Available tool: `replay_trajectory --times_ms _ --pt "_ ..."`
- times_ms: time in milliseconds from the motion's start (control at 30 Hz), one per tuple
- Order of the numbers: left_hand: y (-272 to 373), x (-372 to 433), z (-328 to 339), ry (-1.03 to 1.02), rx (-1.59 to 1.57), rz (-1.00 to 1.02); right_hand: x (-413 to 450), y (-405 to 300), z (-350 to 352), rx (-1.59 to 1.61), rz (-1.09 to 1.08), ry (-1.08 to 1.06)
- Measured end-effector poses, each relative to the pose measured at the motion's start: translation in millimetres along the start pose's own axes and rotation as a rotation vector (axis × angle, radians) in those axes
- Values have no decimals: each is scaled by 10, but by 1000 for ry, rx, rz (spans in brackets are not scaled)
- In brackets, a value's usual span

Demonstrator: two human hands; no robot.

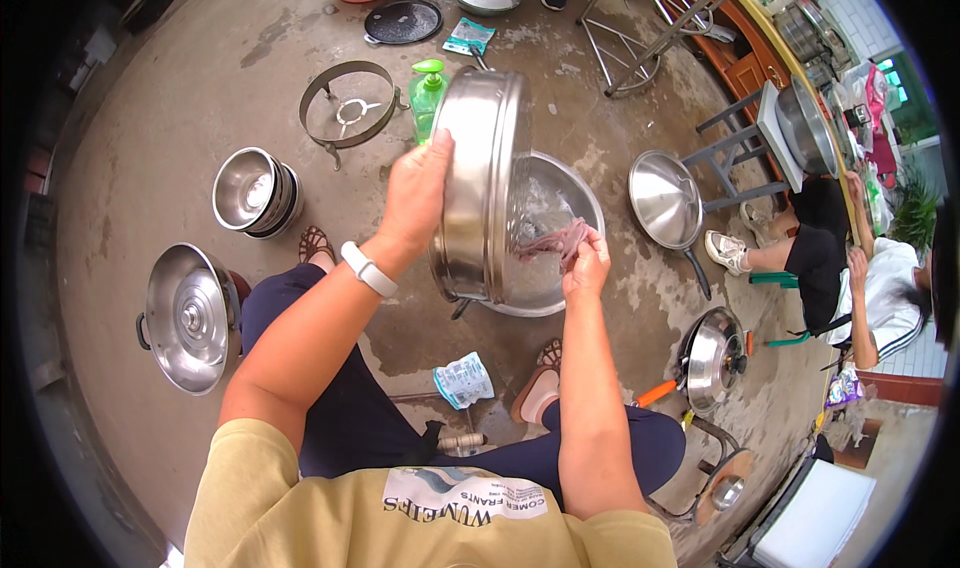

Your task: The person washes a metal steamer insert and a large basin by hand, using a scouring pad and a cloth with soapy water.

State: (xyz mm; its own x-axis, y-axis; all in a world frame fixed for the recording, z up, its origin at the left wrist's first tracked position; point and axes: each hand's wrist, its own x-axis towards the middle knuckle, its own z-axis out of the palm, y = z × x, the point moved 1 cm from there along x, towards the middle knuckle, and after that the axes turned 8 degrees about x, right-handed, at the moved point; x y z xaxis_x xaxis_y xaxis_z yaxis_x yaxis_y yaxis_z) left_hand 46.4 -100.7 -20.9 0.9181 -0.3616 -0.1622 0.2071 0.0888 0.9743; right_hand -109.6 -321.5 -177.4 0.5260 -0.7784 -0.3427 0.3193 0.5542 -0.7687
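Note:
My left hand (pixel 416 193) grips the side of a large stainless steel pot (pixel 480 185), tilted on its edge with its opening turned to the right. In my right hand (pixel 586 268) is a bunched pinkish cloth (pixel 559 245), by the pot's open side. Below and partly behind the pot, a metal basin (pixel 592 193) stands on the wet concrete floor; what lies in it is partly hidden. A green pump bottle (pixel 427 99) stands just beyond my left hand. Between my feet lies a blue and white packet (pixel 463 380).
Left are stacked steel bowls (pixel 244 189) and a wide pan (pixel 187 320). A ring stand (pixel 349 102) and black round tray (pixel 403 21) lie ahead. Right are a lidded pan (pixel 666 200), an orange-handled pan (pixel 712 361) and a seated person (pixel 885 290). A metal-legged stand (pixel 637 42) rises beyond.

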Motion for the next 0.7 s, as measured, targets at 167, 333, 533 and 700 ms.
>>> replay_trajectory --times_ms 167,333,533,700 --pt "-185 -35 147 -91 4 106 -427 -307 657 -46 -240 -173" --pt "-234 -33 198 -154 105 126 -977 -623 1451 -389 -724 -392" --pt "-192 -120 391 -174 13 145 -972 -538 1764 -1175 -1214 -587" --pt "-284 -201 430 -115 313 449 -396 -639 1762 -1126 -888 -481"
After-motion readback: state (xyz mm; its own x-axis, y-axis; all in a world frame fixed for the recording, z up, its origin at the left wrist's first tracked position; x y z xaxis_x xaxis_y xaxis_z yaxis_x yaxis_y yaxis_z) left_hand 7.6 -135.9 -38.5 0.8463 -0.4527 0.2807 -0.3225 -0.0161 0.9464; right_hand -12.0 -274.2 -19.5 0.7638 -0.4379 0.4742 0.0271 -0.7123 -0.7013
